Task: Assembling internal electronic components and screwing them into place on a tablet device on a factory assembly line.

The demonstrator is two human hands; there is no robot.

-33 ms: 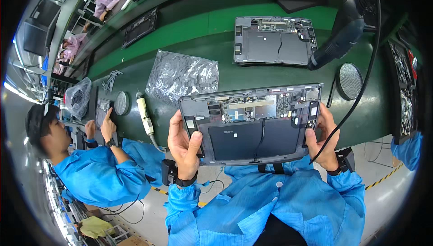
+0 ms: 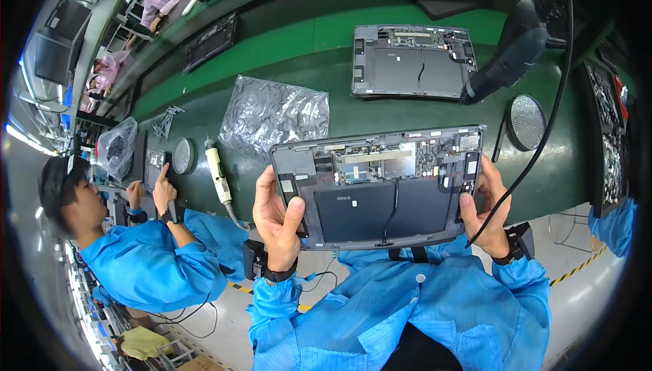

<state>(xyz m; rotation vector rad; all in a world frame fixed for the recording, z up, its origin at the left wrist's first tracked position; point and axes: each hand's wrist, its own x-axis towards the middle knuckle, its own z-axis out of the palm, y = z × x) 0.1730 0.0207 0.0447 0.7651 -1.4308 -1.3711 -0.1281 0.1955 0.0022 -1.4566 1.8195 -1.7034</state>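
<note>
My left hand [image 2: 277, 216] grips the left edge of an opened laptop base [image 2: 367, 215], its thumb on the inner side. At the opposite edge my right hand [image 2: 485, 208] holds it the same way, fingers behind and thumb in front. The base is raised at the near side of the bench, tilted so its inside faces me. A circuit board [image 2: 387, 164] runs along its far part, and a flat dark battery [image 2: 356, 216] fills the near part. A black cable crosses in front of my right hand.
On the green bench [image 2: 339, 109] lie a plastic bag of dark parts [image 2: 275, 116], a yellowish electric screwdriver [image 2: 219, 175], round dishes [image 2: 527, 123] and another opened laptop base [image 2: 407, 65]. A black tapered tool [image 2: 509, 65] hangs at the right. A co-worker in blue [image 2: 149, 255] works at my left.
The hanging black tool has shifted very slightly to the left. Both hands and the laptop base stay in the same place.
</note>
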